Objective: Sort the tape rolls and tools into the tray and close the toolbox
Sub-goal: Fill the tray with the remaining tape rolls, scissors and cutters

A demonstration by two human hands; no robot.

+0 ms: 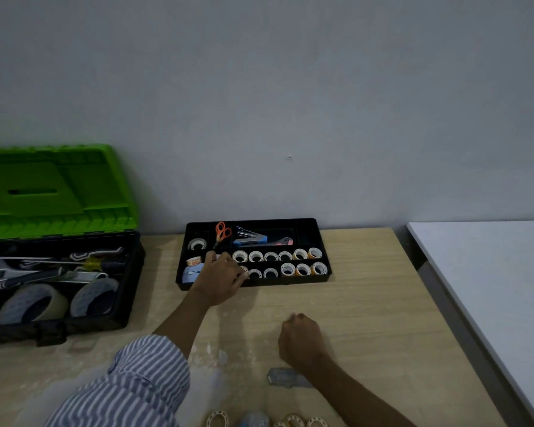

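Nearest, a few loose tape rolls (293,421) lie at the counter's (367,303) front edge, below the right hand (301,339), whose grip is curled into an empty fist on the pale wood-grain top. Beyond it, the left hand (221,277) grips narrowly a small roll at the black plastic tray (324,241), whose long axis runs left-right. Right of that grip stand rows of small rolls (278,256); behind, orange-handled scissors (221,234). Far left, the green-lidded toolbox (56,241) stands open against a grey wall (259,87).
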